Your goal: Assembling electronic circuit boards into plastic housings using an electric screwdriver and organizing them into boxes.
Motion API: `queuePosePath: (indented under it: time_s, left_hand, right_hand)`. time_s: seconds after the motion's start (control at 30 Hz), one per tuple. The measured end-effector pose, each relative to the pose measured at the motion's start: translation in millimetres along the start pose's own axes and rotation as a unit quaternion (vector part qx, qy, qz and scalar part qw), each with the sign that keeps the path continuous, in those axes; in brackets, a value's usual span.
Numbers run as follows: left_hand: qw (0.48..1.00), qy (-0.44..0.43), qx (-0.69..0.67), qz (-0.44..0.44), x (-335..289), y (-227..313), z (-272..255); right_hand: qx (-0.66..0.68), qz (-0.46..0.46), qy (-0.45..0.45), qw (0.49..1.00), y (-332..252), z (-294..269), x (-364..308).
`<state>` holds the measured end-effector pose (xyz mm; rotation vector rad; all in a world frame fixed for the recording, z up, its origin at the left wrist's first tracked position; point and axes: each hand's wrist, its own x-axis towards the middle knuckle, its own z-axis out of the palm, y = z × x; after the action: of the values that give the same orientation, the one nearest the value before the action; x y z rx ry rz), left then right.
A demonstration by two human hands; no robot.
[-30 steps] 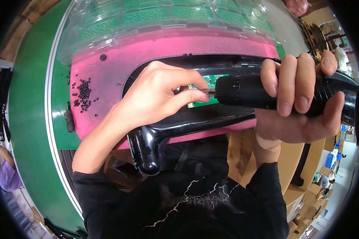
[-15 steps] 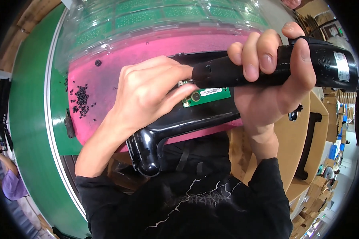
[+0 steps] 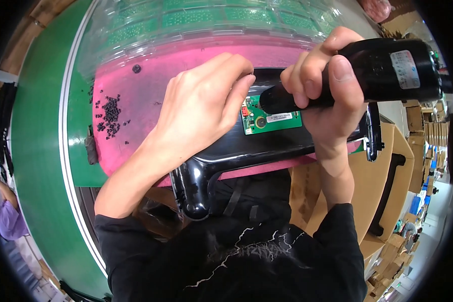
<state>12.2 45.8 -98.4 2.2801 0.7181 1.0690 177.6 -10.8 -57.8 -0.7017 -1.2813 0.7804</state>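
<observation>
- R hand point(image 3: 327, 85) wrapped round blk elec. screwdriver point(image 3: 375, 83), nose over green PCB point(image 3: 267, 126); contact unclear.
- L hand point(image 3: 201, 98) near PCB's upper-L corner: thumb + index tips narrow, can't tell if pinching anything.
- PCB in blk plastic housing point(image 3: 236, 151), on pink mat point(image 3: 141, 110).
- Sm. blk screws point(image 3: 110, 111) heaped, mat's L side.

Grn bench point(image 3: 41, 151); cardbd boxes point(image 3: 393, 245) R.

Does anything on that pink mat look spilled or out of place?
The black bits lie in a loose heap on the mat, at left, with strays around, as if spilled. It may be deliberate.
</observation>
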Motion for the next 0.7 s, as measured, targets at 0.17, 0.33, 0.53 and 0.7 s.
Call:
queuePosePath:
  time_s: [0.17, 0.33, 0.53, 0.7]
  left_hand:
    - [0.999, -0.029, 0.026, -0.026, 0.3, -0.9, -1.8]
    - [0.999, -0.032, 0.023, -0.015, -3.4, -9.2, 3.0]
    - [0.998, -0.043, 0.038, 0.016, -7.1, -17.1, 5.8]
    - [0.998, -0.059, 0.029, -0.014, -6.7, -10.7, 4.4]
  right_hand:
    - [-0.050, 0.020, 0.014, 0.998, 6.6, 3.0, 1.1]
    - [-0.042, 0.018, -0.021, 0.999, 11.7, 3.3, 2.0]
    - [-0.087, 0.045, -0.069, 0.993, 14.3, 5.7, 8.3]
    - [-0.061, 0.016, -0.025, 0.998, 17.8, 10.3, 5.9]
